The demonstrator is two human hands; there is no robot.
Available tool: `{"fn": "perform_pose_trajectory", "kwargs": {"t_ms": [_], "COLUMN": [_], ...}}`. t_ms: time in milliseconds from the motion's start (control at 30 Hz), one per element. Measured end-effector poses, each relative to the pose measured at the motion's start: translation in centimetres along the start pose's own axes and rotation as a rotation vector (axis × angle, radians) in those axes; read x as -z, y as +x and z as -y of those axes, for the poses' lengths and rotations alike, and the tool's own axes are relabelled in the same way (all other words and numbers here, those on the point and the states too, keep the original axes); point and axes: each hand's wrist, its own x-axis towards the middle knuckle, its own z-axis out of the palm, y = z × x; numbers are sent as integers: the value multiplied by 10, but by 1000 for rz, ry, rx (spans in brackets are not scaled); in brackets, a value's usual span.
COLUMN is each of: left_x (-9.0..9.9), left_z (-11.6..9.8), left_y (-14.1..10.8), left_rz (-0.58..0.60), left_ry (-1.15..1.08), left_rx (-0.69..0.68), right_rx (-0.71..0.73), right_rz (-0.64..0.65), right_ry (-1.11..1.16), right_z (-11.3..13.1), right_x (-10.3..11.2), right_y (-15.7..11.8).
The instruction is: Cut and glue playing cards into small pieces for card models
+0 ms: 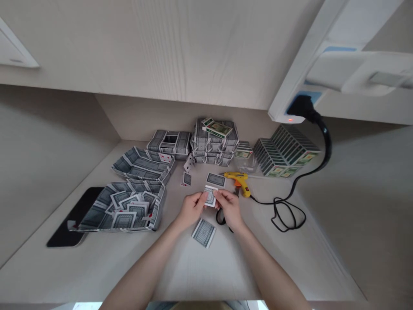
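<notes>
A thin paper playing card (pixel 209 196) with a gray pattern is pinched tight between the left hand (pixel 192 209) and right hand (pixel 228 208), above a smooth pale table (pixel 206 271), beside a yellow plastic glue gun (pixel 237 181).

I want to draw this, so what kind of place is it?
Probably a craft corner: a white built-in desk, a yellow hot glue gun, and trays built from playing cards, with another card held between the left hand and right hand.
</notes>
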Motion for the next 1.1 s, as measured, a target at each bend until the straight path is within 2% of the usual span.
{"fn": "perform_pose_trajectory", "kwargs": {"t_ms": [367, 600, 700, 833, 967, 1100], "left_x": [3, 1, 3, 8, 11, 9], "left_z": [-8, -6, -6, -6, -6, -6], "left_y": [1, 1, 1, 0, 1, 3], "left_rz": [15, 53, 50, 44, 44, -40], "left_ry": [-31, -182, -179, -66, -64, -126], "left_rx": [43, 134, 109, 27, 62, 57], "right_rx": [2, -23, -30, -28, -16, 4], "right_rz": [16, 15, 20, 30, 65, 135], "right_ry": [15, 75, 65, 2, -54, -109], "right_z": [1, -2, -3, -2, -1, -2], "right_x": [-1, -2, -3, -3, -2, -3], "right_y": [-1, -1, -2, -2, -3, -4]}}
